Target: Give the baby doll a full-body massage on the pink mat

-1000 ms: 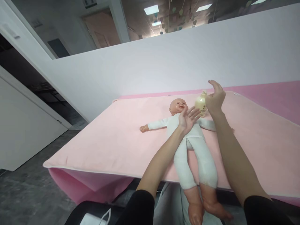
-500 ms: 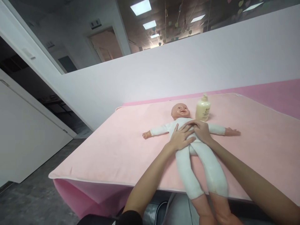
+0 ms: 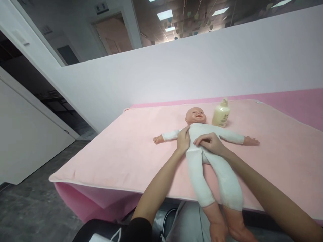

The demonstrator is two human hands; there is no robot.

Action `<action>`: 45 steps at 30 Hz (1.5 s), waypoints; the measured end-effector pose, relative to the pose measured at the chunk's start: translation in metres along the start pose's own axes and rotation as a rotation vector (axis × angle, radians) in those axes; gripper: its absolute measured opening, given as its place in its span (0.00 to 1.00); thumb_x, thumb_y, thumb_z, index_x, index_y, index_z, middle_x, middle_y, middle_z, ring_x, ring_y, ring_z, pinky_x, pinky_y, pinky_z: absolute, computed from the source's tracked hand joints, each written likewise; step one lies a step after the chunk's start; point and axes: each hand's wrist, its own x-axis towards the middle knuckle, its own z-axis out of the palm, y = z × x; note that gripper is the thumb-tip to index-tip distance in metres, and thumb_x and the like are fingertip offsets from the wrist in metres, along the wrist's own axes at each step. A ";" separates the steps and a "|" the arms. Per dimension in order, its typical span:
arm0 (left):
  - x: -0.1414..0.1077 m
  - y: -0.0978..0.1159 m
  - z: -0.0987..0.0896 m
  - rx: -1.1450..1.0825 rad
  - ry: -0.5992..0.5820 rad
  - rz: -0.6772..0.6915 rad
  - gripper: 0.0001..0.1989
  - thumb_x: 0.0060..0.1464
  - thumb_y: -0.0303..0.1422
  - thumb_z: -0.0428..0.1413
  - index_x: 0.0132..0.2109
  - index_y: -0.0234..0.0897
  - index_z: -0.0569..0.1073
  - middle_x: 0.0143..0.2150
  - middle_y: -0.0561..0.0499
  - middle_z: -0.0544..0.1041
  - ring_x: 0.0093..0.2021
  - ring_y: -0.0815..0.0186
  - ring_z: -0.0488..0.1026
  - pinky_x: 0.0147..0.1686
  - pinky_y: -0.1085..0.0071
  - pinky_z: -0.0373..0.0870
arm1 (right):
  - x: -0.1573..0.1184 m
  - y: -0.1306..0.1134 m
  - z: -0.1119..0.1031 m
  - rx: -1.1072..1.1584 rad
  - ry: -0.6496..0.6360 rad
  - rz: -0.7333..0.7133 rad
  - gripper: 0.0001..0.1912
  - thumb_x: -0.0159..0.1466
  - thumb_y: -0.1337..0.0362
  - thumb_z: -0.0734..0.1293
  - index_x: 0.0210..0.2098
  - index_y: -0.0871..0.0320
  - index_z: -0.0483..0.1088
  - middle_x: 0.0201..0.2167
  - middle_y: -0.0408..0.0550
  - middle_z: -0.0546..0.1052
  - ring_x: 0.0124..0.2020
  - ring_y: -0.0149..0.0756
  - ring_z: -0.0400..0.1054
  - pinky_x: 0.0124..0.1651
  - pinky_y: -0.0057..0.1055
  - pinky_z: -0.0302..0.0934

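A baby doll [image 3: 203, 130] with a soft white cloth body lies face up, its arms spread and its feet hanging past the front edge. My left hand [image 3: 183, 139] curves around the side of the doll's chest, just below the armpit; some of its fingers are hidden. Over the belly rests my right hand [image 3: 210, 143], open, its fingers loosely bent and pointing left across the cloth. Beyond the doll's shoulder, right of its head, stands a pale yellow pump bottle [image 3: 221, 114].
A light pink towel [image 3: 121, 151] covers the table over a darker pink cloth [image 3: 297, 101]. Behind the table rises a white wall [image 3: 161, 75] with a window above. A white door [image 3: 27, 134] is on the left. Below the front edge are my legs [image 3: 186, 223].
My left hand has slid left from the doll's chest to its side. My right hand has moved slightly down and left onto the belly. The view has shifted a little.
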 end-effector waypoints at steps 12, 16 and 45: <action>0.002 -0.004 0.004 -0.146 0.040 -0.061 0.22 0.54 0.19 0.42 0.49 0.34 0.75 0.54 0.47 0.75 0.57 0.66 0.70 0.62 0.63 0.62 | 0.006 0.029 -0.007 -0.492 -0.056 -0.083 0.16 0.64 0.59 0.60 0.48 0.50 0.74 0.56 0.46 0.71 0.63 0.45 0.58 0.68 0.58 0.39; 0.002 -0.006 0.004 -0.142 0.026 -0.042 0.22 0.54 0.18 0.42 0.49 0.32 0.75 0.55 0.46 0.75 0.57 0.66 0.70 0.62 0.64 0.62 | 0.007 0.036 -0.011 -0.578 0.009 -0.028 0.18 0.65 0.56 0.60 0.51 0.49 0.72 0.60 0.46 0.67 0.65 0.47 0.53 0.67 0.59 0.38; -0.021 0.050 -0.017 0.073 -0.655 0.348 0.13 0.59 0.34 0.50 0.45 0.48 0.78 0.53 0.55 0.76 0.59 0.64 0.68 0.68 0.58 0.42 | 0.011 0.070 -0.036 -0.335 0.403 0.116 0.19 0.62 0.61 0.56 0.44 0.57 0.74 0.48 0.51 0.76 0.51 0.42 0.69 0.58 0.46 0.59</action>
